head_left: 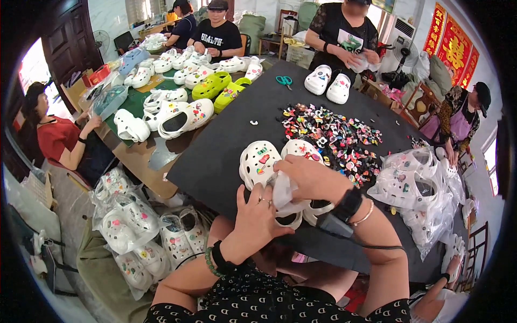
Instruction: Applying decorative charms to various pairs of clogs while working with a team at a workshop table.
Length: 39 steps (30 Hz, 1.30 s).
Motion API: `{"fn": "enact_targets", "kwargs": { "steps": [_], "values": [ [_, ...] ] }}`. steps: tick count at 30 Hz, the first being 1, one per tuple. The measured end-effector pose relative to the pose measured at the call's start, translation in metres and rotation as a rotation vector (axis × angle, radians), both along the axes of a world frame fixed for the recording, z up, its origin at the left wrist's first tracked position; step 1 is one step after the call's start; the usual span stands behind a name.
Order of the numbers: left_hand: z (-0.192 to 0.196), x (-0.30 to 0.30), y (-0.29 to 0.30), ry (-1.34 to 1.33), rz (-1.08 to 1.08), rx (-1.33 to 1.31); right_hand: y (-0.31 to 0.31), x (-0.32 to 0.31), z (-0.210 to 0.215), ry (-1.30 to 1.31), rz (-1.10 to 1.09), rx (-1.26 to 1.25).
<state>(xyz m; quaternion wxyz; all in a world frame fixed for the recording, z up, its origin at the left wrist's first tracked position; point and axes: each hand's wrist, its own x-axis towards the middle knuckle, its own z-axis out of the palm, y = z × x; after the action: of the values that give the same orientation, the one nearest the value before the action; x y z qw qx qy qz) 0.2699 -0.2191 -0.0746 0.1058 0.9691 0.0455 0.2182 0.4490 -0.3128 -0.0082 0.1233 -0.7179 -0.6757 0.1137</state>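
Two white clogs decorated with colourful charms lie side by side at the near edge of the black table, toes pointing away. My left hand (254, 218) grips the left white clog (259, 161) along its side, fingers at the instep and thumb towards the heel. Crumpled translucent plastic (284, 192) bunches up at that clog's opening, pinched by my right hand (315, 180). Much of the right white clog (302, 149) is hidden beneath my right hand and wrist. The exact fingertip contact on the plastic is partly covered.
Loose shoe charms (334, 137) are heaped beyond the clogs. Teal-handled scissors (284, 81) and another white clog pair (327, 84) lie farther back. Bagged clogs (412, 183) pile up at right, more bagged clogs (129, 223) at lower left. Lime-green clogs (211, 85) stand on the adjoining table; co-workers surround both tables.
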Motion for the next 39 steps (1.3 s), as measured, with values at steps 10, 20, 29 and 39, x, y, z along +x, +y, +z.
{"fn": "enact_targets", "kwargs": {
  "steps": [10, 20, 29, 39],
  "values": [
    [-0.028, -0.002, -0.001, -0.127, -0.073, -0.140, 0.027, -0.008, -0.040, -0.317, -0.305, 0.184],
    [-0.019, -0.008, -0.011, -0.169, -0.089, -0.116, 0.003, -0.004, -0.023, -0.069, -0.162, 0.193],
    [-0.023, -0.009, -0.009, -0.119, -0.128, -0.283, -0.112, -0.020, 0.013, -0.058, -0.337, -0.013],
    [-0.005, -0.017, 0.064, -0.010, -0.349, -0.409, -0.108, -0.068, -0.034, 0.060, -0.502, 0.260]
  ]
}}
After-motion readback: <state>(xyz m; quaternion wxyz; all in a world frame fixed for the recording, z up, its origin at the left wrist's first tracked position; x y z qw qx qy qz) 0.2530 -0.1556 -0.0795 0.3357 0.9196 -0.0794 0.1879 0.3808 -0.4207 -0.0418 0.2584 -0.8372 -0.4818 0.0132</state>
